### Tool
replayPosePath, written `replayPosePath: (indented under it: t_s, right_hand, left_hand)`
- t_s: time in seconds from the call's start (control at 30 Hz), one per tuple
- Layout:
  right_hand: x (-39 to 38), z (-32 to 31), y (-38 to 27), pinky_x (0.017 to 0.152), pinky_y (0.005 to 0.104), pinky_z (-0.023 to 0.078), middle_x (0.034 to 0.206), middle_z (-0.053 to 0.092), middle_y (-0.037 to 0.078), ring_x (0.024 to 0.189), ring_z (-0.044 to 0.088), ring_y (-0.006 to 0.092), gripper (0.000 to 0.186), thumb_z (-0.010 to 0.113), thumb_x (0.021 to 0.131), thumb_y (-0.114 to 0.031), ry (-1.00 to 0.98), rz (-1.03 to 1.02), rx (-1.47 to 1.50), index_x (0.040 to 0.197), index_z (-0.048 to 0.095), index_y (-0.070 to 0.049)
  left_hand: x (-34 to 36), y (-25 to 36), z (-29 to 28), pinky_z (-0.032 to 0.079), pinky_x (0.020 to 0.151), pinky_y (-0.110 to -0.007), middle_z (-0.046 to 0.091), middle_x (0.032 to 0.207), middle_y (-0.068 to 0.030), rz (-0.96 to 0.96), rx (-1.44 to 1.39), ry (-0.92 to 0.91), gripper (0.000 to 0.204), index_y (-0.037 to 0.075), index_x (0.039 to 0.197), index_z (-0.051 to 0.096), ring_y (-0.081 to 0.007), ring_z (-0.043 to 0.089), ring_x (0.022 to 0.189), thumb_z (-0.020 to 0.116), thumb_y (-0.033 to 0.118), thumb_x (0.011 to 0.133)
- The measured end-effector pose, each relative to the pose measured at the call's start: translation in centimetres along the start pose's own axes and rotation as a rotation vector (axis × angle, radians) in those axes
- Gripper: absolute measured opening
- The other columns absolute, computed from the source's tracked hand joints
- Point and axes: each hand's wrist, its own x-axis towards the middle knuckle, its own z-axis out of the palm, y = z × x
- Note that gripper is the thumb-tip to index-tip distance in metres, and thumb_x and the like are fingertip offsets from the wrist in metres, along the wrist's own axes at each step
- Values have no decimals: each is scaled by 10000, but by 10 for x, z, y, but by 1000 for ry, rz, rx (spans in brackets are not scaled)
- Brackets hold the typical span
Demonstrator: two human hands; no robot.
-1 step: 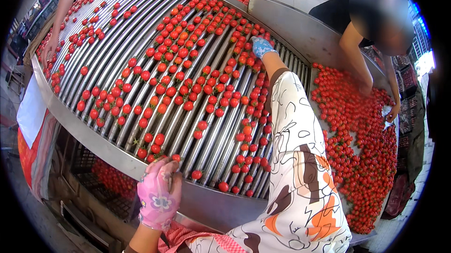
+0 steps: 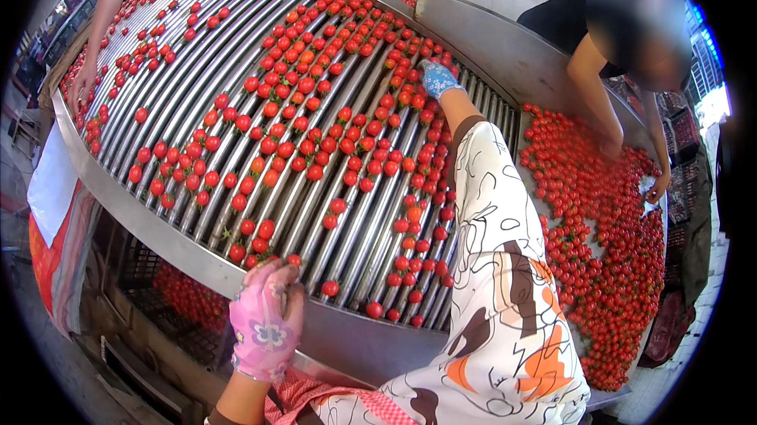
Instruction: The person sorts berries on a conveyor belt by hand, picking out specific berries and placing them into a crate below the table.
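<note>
Touching round red tomatoes (image 2: 330, 288) lightly suits the blue-gloved right hand (image 2: 439, 79) across the steel-roller conveyor (image 2: 229, 70), grip unclear; the pink-gloved left hand (image 2: 266, 321) half-curls nearside, hold unclear.

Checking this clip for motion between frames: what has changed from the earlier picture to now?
Nothing clearly changed beyond a very slight shift of the whole view. The left hand in a pink floral glove stays at the near silver metal rim; the right hand in a blue-and-white glove stays among small red tomatoes.
</note>
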Motion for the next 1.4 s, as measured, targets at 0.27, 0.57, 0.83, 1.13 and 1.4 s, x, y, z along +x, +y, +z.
replayPosePath:
  t_s: [0.27,0.57,0.83,1.13,1.4]
  right_hand:
    - [-124,-47,-72,891,387,489,1117,628,200,1019,620,323,448,566,864,-332,189,-73,357,1210,558,-48]
    - [-347,-45,-251,723,315,525,927,663,116,782,625,147,589,702,815,-271,-459,-217,1430,1262,468,33]
    - [-395,-18,-190,1085,494,288,1436,353,221,1323,344,397,685,632,834,-321,65,-508,524,1402,363,-50]
    - [-411,18,-34,1098,516,263,1436,360,222,1324,340,422,567,547,899,-332,46,-194,311,1405,391,-130]
    - [-328,39,-81,1130,530,167,1489,267,229,1379,224,429,705,553,867,-474,185,-44,229,1443,327,-136]
  left_hand:
    - [-7,2,7,522,776,-353,657,1005,-118,-3,43,56,238,39,1030,615,-277,648,889,643,19,795]
    - [-15,6,11,514,830,-348,619,1171,-111,100,74,-61,553,113,1281,526,-277,631,1001,687,62,754]
    - [-22,4,18,505,767,-358,651,1012,-93,43,98,-29,270,90,1066,612,-252,641,872,660,106,801]
    - [-27,10,27,499,734,-354,652,920,-86,-34,85,4,169,77,966,612,-254,641,814,661,132,814]
    - [-28,15,31,500,727,-361,661,880,-106,-43,70,11,147,95,961,643,-266,646,799,657,149,824]
